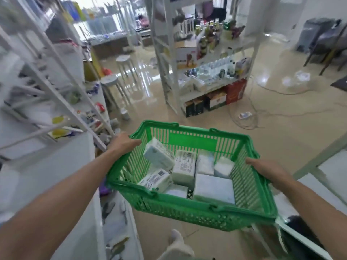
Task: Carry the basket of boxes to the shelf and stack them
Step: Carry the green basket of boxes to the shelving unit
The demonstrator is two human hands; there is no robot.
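A green plastic basket point(189, 211) hangs in the air in front of me, low in the middle of the view. Inside it lie several pale white and light-blue boxes point(184, 167), some tilted against each other. My left hand point(123, 142) grips the basket's left rim near the far corner. My right hand point(266, 168) grips the right rim. A white shelf unit point(206, 59) with bottles and cartons stands ahead across the shiny floor.
A white rack point(56, 102) full of small goods runs along my left. Two white stools point(112, 85) stand beyond it. Cables and a power strip point(245, 115) lie on the floor right of the far shelf. Dark chairs point(323, 38) stand at the far right.
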